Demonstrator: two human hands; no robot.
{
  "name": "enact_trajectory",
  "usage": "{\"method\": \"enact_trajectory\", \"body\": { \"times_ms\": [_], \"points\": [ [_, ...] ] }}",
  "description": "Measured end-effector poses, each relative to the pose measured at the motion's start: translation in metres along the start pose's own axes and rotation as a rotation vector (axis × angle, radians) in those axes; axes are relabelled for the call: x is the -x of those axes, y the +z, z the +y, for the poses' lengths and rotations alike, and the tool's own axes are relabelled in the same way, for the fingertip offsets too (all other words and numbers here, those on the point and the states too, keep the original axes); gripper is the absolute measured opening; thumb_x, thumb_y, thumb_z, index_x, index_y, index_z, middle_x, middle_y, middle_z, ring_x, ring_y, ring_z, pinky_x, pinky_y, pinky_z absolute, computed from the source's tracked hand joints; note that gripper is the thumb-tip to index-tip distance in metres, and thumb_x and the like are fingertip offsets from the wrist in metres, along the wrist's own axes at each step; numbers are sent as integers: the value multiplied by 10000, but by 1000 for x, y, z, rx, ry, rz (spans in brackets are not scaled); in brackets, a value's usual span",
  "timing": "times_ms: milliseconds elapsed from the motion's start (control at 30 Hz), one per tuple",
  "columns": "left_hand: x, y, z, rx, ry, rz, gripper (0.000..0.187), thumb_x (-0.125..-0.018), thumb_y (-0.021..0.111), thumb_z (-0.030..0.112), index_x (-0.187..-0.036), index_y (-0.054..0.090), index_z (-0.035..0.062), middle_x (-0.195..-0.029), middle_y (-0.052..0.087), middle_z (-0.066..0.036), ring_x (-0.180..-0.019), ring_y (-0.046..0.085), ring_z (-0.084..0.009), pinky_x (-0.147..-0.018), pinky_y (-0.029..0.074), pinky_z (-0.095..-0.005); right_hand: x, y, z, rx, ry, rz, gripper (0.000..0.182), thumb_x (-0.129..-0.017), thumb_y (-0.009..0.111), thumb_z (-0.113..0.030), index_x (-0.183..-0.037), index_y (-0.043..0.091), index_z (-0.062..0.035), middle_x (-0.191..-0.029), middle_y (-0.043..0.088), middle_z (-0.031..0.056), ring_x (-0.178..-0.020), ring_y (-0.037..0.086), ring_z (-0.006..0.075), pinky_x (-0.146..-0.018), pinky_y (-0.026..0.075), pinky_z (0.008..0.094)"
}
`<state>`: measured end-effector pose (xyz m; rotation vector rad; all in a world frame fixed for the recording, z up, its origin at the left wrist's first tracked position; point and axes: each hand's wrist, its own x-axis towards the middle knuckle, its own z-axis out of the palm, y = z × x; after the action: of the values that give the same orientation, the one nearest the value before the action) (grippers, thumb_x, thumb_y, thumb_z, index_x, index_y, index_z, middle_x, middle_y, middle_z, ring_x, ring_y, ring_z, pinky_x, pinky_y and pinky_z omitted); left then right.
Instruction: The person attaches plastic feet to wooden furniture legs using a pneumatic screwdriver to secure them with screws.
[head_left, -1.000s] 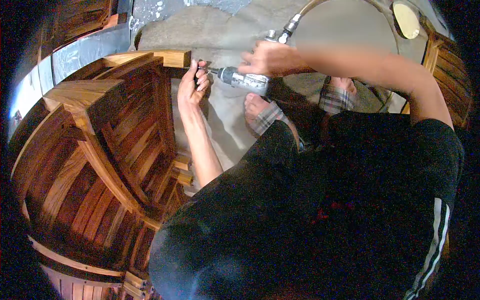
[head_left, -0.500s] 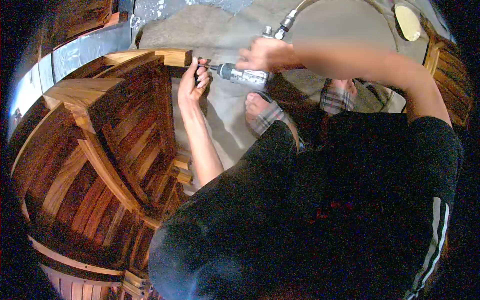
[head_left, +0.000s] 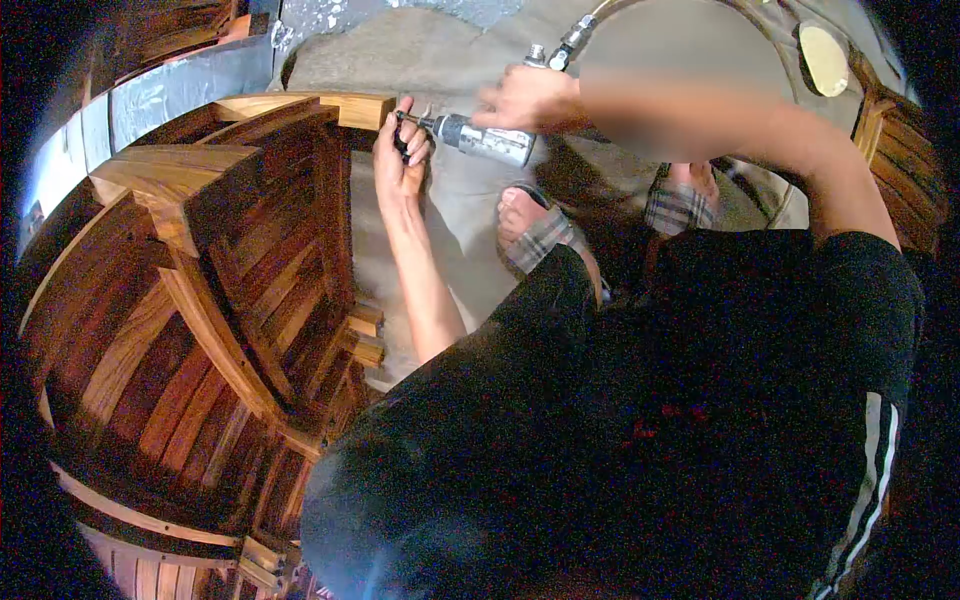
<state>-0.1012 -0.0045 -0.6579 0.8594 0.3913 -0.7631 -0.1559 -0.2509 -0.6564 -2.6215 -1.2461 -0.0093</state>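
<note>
My right hand [head_left: 530, 97] is wrapped round an air drill [head_left: 497, 145] with a scuffed silver body and a dark front end. The drill lies level and points left, its thin bit [head_left: 423, 122] reaching to my left hand [head_left: 402, 160]. That hand is raised with curled fingers round something small and dark [head_left: 402, 143], too small to name. Just beyond my left fingertips is the squared end of a pale wooden rail [head_left: 365, 110], part of a brown slatted wooden piece of furniture [head_left: 230, 330].
An air hose [head_left: 600, 10] runs from the drill's fitting along the top. My sandalled feet [head_left: 525, 220] stand on a grey-brown floor covering [head_left: 460, 240]. More slatted wood [head_left: 900, 160] stands at right, near a pale oval thing [head_left: 824, 60].
My left hand has shifted slightly right and down, and its fingers have curled more. The drill stays close to it. The whole view has shifted a little.
</note>
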Motion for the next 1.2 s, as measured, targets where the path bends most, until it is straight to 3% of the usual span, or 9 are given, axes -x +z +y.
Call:
{"method": "enact_trajectory", "body": {
  "times_ms": [600, 667, 733, 833, 967, 1200],
  "points": [
    [-3, -3, -22, 326, 109, -26, 280, -934, 457, 147, -1164, 478, -9, -630, 369, 11, -516, 361, -98, -380, 293, -214, -3, 0, 1, -30, 48, -57, 230, -807, 504, -179, -1031, 460, -149, -797, 520, 95, -585, 605, 262, -511, 478, 405],
    [3, 1, -30, 261, 194, 245, 228, -936, 462, 151, -1093, 496, -11, -631, 352, 11, -514, 346, -84, -388, 294, -217, -4, 1, 0, -48, 60, -67, 237, -794, 518, -177, -1023, 467, -147, -792, 522, 92, -589, 606, 264, -523, 482, 405],
    [26, 6, -41, 244, 224, 364, 212, -941, 466, 157, -1061, 500, -14, -635, 346, 14, -510, 341, -80, -381, 284, -209, 1, 0, -3, -68, 71, -30, 244, -774, 534, -164, -1010, 476, -143, -787, 523, 94, -583, 605, 268, -523, 485, 405],
    [59, 0, -58, 198, 138, 416, 259, -943, 488, 192, -1083, 494, -26, -644, 358, 16, -502, 340, -76, -367, 259, -191, 2, -9, -3, -125, 84, -27, 254, -748, 554, -148, -993, 487, -143, -785, 526, 96, -573, 602, 275, -514, 487, 407],
    [95, 3, -82, 299, 86, 307, 309, -929, 516, 201, -1133, 498, -30, -650, 399, 12, -500, 351, -74, -385, 270, -194, -3, -5, 0, -158, 105, -37, 276, -733, 576, -173, -995, 491, -164, -786, 524, 97, -562, 596, 291, -485, 484, 416],
    [110, 32, -89, 136, 47, 316, 322, -919, 538, 239, -1092, 557, -32, -692, 469, 4, -511, 388, -66, -421, 287, -194, -6, -10, -1, -71, 89, -74, 239, -796, 524, -169, -1034, 506, -182, -804, 553, 113, -580, 621, 298, -502, 494, 423]
  ]
}}
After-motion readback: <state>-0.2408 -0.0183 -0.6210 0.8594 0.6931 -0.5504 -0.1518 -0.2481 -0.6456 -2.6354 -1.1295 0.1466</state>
